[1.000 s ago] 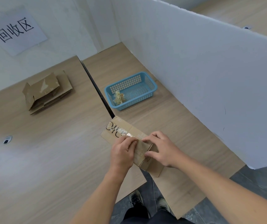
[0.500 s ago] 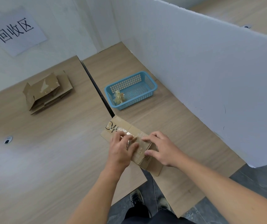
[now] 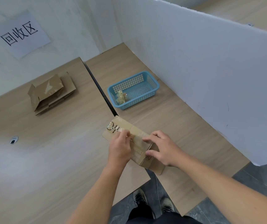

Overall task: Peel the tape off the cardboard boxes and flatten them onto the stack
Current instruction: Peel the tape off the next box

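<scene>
I am working on a cardboard box (image 3: 135, 130) lying near the front edge of the bench (image 3: 48, 159), across the dark seam where two bench tops meet. My left hand (image 3: 119, 149) is curling over the top of the box, its fingers (image 3: 126, 136) pressed together and pinching a strip of clear tape (image 3: 121, 130) along the top face. My right hand (image 3: 163, 149) is steadying the near end, its fingers spread and lying on the top while the thumb is pressing against the end face.

Bold black letters are showing at the far end of the box, partly under the glossy tape; I cannot read them for certain. More black marks are sitting beside my right thumb, too small to make out.

On the wall ahead to the left, a white paper sign (image 3: 19, 35) is reading 回收区. Below it the stack (image 3: 50, 92) of flattened cardboard is lying on the bench, well apart from the box, its top sheet torn pale where tape came off. Beyond the box to the right, a blue basket (image 3: 137, 101) is holding a crumpled wad of tape (image 3: 121, 97).
</scene>
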